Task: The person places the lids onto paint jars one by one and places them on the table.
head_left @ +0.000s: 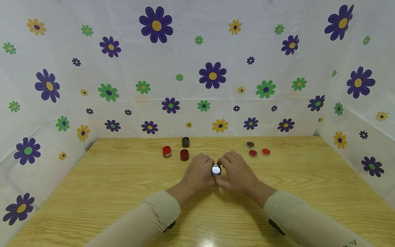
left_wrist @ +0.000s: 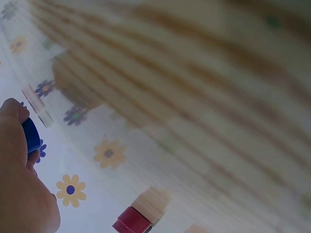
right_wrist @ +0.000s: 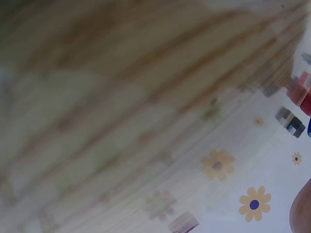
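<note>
Near the middle of the table, a small blue paint jar (head_left: 216, 170) is between both hands, its round top bright white. My left hand (head_left: 199, 171) holds the jar from the left, and its blue side (left_wrist: 31, 136) shows between thumb and fingers in the left wrist view. From the right, my right hand (head_left: 237, 173) pinches the jar at its top rim, thumb in front and fingers behind. In the right wrist view only an edge of the right hand (right_wrist: 302, 211) shows.
Left of the hands stand a bright red jar (head_left: 167, 152), a dark red jar (head_left: 184, 155) and a blackish jar (head_left: 185, 142). Right of them lie a dark lid (head_left: 250, 145), a dark red lid (head_left: 253, 153) and a bright red lid (head_left: 266, 152). A flowered cloth (head_left: 123, 68) surrounds the wooden table (head_left: 108, 185).
</note>
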`<action>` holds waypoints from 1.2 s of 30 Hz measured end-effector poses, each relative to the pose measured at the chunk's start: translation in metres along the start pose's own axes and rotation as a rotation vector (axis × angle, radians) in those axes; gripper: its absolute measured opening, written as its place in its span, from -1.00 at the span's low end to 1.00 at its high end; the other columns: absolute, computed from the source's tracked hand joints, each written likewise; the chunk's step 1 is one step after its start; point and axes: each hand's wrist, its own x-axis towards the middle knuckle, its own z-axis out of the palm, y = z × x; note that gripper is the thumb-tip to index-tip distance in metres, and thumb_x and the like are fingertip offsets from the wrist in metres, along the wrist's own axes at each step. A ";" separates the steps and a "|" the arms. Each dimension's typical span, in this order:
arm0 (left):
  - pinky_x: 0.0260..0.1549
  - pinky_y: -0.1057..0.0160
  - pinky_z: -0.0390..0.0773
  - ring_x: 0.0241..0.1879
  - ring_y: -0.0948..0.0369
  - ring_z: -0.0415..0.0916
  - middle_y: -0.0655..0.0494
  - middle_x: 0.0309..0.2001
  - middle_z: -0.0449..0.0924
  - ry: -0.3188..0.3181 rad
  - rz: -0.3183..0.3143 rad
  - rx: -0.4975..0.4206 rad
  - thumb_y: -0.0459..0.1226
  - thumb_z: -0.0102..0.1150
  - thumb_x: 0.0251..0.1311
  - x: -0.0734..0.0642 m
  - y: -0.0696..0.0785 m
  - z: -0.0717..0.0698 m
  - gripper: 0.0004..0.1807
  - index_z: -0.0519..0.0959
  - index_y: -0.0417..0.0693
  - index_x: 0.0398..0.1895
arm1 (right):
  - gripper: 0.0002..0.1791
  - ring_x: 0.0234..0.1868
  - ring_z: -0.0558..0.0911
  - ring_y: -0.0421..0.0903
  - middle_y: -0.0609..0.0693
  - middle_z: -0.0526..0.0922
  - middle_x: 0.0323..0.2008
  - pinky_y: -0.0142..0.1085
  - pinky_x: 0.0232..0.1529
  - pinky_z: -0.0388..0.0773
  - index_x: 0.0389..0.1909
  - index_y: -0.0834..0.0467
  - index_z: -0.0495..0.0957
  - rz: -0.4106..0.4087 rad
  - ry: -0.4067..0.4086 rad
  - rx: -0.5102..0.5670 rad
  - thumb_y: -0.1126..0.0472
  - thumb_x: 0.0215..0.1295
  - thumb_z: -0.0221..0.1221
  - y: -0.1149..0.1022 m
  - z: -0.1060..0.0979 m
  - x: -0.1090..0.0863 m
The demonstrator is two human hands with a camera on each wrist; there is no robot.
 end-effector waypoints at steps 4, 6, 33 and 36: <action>-0.36 0.28 0.42 -0.43 0.24 0.35 0.20 -0.49 0.49 -0.003 -0.003 0.011 0.07 0.55 -0.20 0.000 0.000 0.000 -0.55 0.58 -0.04 -0.47 | -0.70 -0.28 0.40 -0.13 -0.10 0.53 -0.34 -0.26 -0.15 0.39 -0.32 0.10 0.58 0.005 0.004 -0.017 -0.03 0.09 0.32 0.000 0.000 0.000; -0.38 0.29 0.41 -0.44 0.24 0.34 0.20 -0.50 0.48 0.006 0.002 0.012 0.06 0.55 -0.20 0.000 -0.001 0.001 -0.55 0.57 -0.04 -0.48 | -0.70 -0.28 0.40 -0.13 -0.11 0.53 -0.34 -0.26 -0.15 0.39 -0.33 0.09 0.58 0.016 0.000 -0.031 -0.05 0.10 0.32 0.000 -0.001 0.000; -0.40 0.27 0.41 -0.46 0.22 0.35 0.17 -0.51 0.48 0.026 0.014 0.023 0.03 0.53 -0.17 0.000 -0.001 0.001 -0.59 0.56 -0.04 -0.48 | -0.71 -0.24 0.41 -0.11 -0.10 0.53 -0.32 -0.23 -0.11 0.40 -0.24 0.09 0.60 0.003 -0.029 -0.032 -0.01 0.12 0.30 -0.002 -0.001 0.000; -0.40 0.28 0.40 -0.46 0.22 0.35 0.17 -0.52 0.46 0.022 0.009 0.023 0.04 0.53 -0.18 0.000 -0.001 0.001 -0.57 0.55 -0.04 -0.50 | -0.71 -0.25 0.41 -0.11 -0.10 0.54 -0.32 -0.23 -0.11 0.40 -0.28 0.09 0.59 0.003 -0.025 -0.038 -0.02 0.12 0.31 -0.001 0.000 0.000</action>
